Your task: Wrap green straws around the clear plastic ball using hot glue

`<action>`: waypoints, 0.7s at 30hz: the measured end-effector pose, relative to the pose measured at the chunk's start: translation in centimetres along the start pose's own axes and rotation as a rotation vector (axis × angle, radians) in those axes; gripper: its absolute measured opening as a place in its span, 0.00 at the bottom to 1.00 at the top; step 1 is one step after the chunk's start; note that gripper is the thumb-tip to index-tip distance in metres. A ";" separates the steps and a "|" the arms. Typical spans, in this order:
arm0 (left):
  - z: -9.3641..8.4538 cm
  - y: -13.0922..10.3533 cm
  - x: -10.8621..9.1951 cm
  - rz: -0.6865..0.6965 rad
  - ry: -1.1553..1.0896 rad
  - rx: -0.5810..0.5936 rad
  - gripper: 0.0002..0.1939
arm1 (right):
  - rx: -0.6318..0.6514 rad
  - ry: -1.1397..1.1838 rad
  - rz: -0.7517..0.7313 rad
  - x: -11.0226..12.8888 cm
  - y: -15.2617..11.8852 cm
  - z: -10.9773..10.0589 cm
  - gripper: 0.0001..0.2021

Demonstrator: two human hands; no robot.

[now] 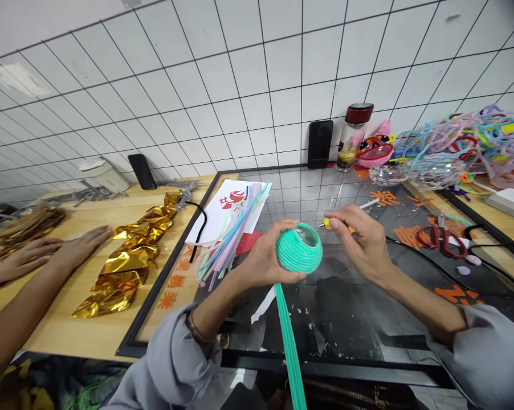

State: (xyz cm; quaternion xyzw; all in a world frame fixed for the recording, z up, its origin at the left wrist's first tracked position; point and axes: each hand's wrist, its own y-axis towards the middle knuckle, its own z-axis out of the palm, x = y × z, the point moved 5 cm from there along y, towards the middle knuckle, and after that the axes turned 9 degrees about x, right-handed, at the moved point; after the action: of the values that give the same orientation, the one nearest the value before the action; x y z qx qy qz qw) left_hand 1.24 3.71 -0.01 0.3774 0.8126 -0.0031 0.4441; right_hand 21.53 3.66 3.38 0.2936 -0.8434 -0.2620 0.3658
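My left hand is wrapped round a small round pot coated in rings of green cord, its opening tilted up and showing a clear inner surface. Several long green strands run from beneath the pot toward the bottom edge. To the right of the pot, my right hand grips a yellow tool with a thin metal tip pointing at the rim. A small gap separates the tip from the pot.
Coloured pipe cleaners lie on white paper. Red scissors and a black cable are at right. A glass bottle and phone stand by the wall. Another person's hands rest left, near gold foil.
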 end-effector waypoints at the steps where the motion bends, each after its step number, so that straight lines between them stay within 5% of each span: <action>1: -0.1 0.0 0.0 -0.027 -0.017 0.003 0.46 | -0.011 -0.053 0.086 -1.4 0.1 -0.2 0.13; 4: -0.5 0.1 0.3 -0.107 -0.070 0.017 0.45 | 0.155 -0.390 0.391 -5.8 -0.1 0.0 0.19; 7: -1.0 0.2 0.6 -0.184 -0.118 0.035 0.46 | 0.227 -0.516 0.490 -8.3 -0.6 -0.1 0.21; 13: -1.5 0.2 0.8 -0.259 -0.206 0.089 0.48 | 0.363 -0.648 0.596 -9.5 -1.3 0.1 0.24; 21: -1.4 0.2 0.9 -0.268 -0.284 0.140 0.48 | 0.407 -0.589 0.698 -10.8 -1.4 -0.1 0.12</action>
State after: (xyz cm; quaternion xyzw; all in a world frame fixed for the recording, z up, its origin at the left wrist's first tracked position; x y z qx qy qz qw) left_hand 0.05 4.85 0.23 0.2918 0.7825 -0.1717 0.5225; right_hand 28.11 10.09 -2.44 -0.0271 -0.9929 -0.0260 0.1131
